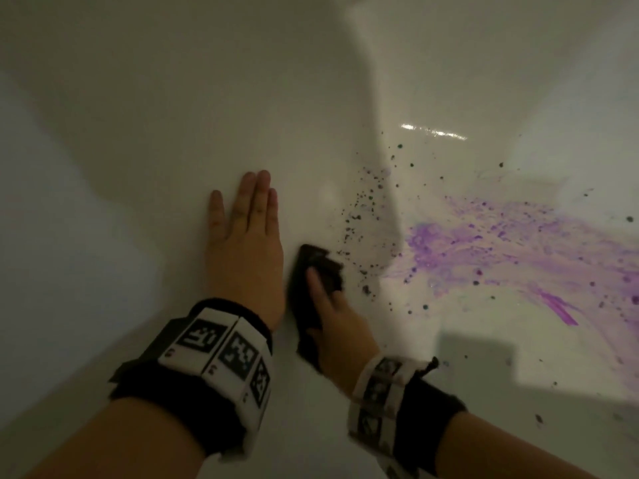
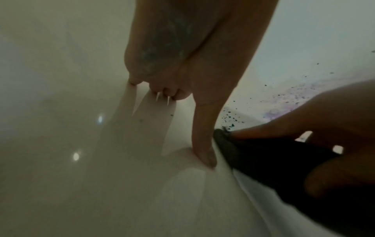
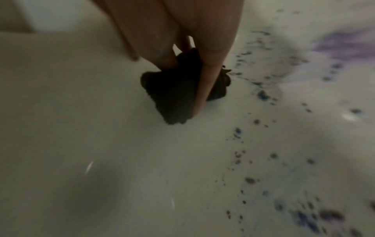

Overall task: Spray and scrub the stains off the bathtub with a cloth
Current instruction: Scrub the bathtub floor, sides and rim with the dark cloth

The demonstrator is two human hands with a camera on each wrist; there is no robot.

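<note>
The right hand (image 1: pixel 328 316) presses a dark cloth (image 1: pixel 313 271) flat against the white bathtub (image 1: pixel 138 115) wall, a finger and the thumb laid over it, just beside the dark specks (image 1: pixel 359 209) and the purple stain (image 1: pixel 501 243). The left hand (image 1: pixel 245 233) lies flat with straight fingers, bracing on the wall. The cloth looks soft, limp and probably wet; bunching it under the palm should suit scrubbing a likely slippery surface.
</note>
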